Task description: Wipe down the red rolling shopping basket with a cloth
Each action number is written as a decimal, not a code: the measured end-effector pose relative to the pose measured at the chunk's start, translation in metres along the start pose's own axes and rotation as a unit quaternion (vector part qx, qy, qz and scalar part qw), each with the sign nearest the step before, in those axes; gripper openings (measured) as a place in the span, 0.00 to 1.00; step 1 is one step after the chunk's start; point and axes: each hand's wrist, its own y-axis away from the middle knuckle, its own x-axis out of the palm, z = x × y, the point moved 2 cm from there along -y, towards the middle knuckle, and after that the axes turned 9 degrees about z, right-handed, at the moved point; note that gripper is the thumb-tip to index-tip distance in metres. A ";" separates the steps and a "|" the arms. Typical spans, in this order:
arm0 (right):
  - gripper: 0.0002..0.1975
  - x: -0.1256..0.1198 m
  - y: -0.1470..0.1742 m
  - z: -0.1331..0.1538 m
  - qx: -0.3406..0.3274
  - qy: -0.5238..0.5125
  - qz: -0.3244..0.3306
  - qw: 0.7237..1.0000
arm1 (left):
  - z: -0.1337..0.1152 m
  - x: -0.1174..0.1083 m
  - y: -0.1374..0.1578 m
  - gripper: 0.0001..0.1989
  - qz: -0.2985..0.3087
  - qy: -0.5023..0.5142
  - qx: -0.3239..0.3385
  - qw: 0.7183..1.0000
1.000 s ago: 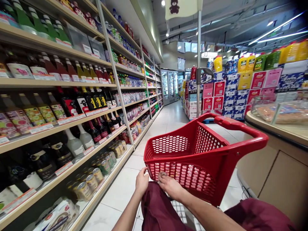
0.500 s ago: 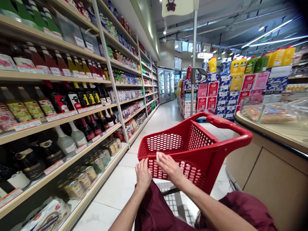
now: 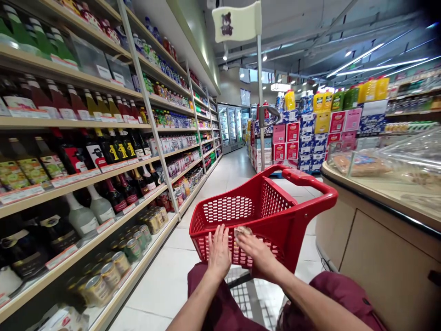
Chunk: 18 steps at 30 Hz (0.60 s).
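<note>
A red plastic shopping cart (image 3: pixel 225 208) with a perforated basket stands before my knees, its handle off to the right. My left hand (image 3: pixel 219 253) lies against the near side of the basket, fingers stretched upward to the rim and holding nothing. Just right of it, my right hand (image 3: pixel 259 252) presses a small crumpled whitish cloth (image 3: pixel 243 231) to the basket's near rim. The fingers cover part of this cloth.
Drink shelves (image 3: pixel 86 177) with bottles and cans run along the left. A rounded counter (image 3: pixel 375 230) with packaged food stands close on the right. Beyond the cart are a flag pole (image 3: pixel 261 92), stacked cartons (image 3: pixel 306 138) and glass-door coolers (image 3: pixel 229 124).
My left hand has left the basket's front corner and moved right along the side, flattening out. The right hand's cloth now rests at the rim, showing more. The view has turned slightly right.
</note>
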 end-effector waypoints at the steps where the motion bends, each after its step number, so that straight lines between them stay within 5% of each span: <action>1: 0.16 0.001 0.005 0.001 -0.008 -0.002 0.020 1.000 | -0.005 0.000 -0.003 0.32 0.006 -0.003 0.009 1.000; 3: 0.16 -0.001 0.011 -0.001 -0.011 -0.005 0.034 0.999 | -0.013 0.000 -0.009 0.32 0.018 -0.009 0.022 1.000; 8: 0.19 -0.028 0.009 -0.019 0.041 -0.004 -0.068 0.997 | -0.030 0.004 -0.021 0.34 0.040 -0.011 0.029 0.999; 14: 0.20 -0.035 0.034 -0.029 0.016 -0.011 0.010 1.000 | -0.038 0.011 -0.024 0.34 0.047 -0.003 0.055 0.997; 18: 0.21 -0.060 0.031 -0.047 0.051 0.011 -0.099 0.994 | -0.047 0.008 -0.032 0.35 0.045 0.002 0.062 0.997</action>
